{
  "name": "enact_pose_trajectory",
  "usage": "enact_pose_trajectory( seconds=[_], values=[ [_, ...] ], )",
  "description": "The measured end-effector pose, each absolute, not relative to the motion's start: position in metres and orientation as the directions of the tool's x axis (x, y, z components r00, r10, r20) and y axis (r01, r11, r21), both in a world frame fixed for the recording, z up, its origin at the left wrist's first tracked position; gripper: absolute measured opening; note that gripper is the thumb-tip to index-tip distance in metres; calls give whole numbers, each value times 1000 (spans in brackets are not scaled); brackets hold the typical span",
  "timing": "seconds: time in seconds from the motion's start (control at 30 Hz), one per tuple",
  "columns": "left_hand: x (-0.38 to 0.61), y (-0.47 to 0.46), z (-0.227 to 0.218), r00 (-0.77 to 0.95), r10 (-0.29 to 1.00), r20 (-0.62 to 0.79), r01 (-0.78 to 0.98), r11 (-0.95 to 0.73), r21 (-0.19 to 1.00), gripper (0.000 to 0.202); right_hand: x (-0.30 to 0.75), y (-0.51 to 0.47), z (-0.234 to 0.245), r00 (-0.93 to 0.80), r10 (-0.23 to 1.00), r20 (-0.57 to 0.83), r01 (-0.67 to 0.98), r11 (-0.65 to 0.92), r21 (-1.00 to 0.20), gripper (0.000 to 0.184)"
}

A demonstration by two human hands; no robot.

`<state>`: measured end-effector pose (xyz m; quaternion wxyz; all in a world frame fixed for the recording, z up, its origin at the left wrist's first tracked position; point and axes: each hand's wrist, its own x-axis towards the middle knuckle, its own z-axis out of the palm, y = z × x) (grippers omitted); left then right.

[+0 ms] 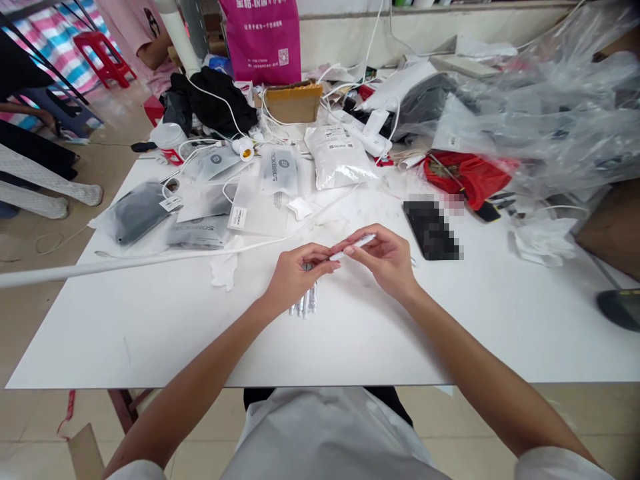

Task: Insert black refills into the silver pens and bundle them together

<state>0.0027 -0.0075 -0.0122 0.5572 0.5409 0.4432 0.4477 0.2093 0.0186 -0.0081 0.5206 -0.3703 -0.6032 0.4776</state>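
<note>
A slim white pen is held slightly tilted above the table, its right end higher. My right hand is closed around it, thumb and fingers pinching its length. The fingertips of my left hand close on the pen's left, lower end. Several similar silver-white pens lie side by side on the white table, just below my left hand, which partly covers them. Close to the right hand's far side lies a black phone, partly blurred out.
Bagged packages and a puffy white bag lie at the back left and middle. A white cable crosses the left side. Clear plastic sheeting and a red bag fill the back right. Other people are beyond the table.
</note>
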Motion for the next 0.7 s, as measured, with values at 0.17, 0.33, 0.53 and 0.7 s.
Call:
enact_pose_trajectory(
  seconds=[0.17, 0.33, 0.53, 0.7],
  values=[
    [5, -10, -12, 207, 978, -12, -23, 17, 1000, 34, 209, 21, -11, -125, 939, 321, 11, 324, -946, 35],
    [4, -8, -11, 201, 980, 8, -127, 18, 992, 35, 210, 18, -4, -356, 897, 262, -181, 209, -961, 41],
    [7, -10, -8, 242, 970, -24, -121, 54, 991, 33, 204, 16, -7, -153, 933, 326, -137, 307, -942, 35],
    [8, -11, -7, 231, 973, -28, -196, 75, 978, 32, 209, 16, 0, -346, 893, 287, -208, 225, -952, 46]
  ],
)
